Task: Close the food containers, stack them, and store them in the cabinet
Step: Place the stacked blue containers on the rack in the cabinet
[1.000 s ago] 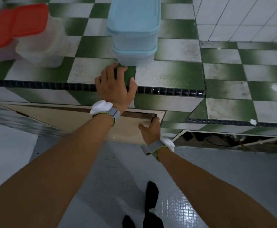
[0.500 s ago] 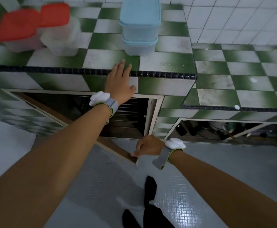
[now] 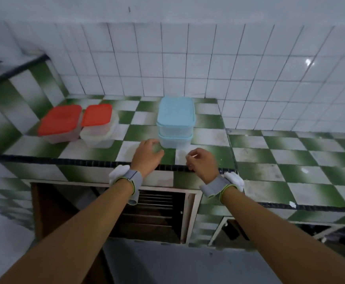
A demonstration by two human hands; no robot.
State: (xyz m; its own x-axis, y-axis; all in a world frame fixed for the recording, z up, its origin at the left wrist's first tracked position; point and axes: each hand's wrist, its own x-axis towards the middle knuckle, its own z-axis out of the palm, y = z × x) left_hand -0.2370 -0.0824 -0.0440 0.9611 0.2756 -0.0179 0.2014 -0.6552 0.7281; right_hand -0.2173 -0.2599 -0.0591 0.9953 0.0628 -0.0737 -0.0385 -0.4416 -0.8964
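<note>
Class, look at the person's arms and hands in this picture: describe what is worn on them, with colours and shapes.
Both forearms are bare, with no sleeves in view. Each wrist carries a grey band edged in yellow-green, with a rounded white lump fixed to its outer side: one by the left hand, one by the right hand. The hands themselves wear no gloves.

Both bare forearms reach forward from the bottom corners, roughly parallel, each with a grey strap and a white puffy bit at the wrist. The left hand (image 3: 147, 155) is palm down with fingers loosely curled, nothing in it. The right hand (image 3: 202, 163) sits just beside it at about the same height, fingers curled inward in a loose half-fist, also holding nothing as far as I can see. The two hands are near each other but not touching
</note>
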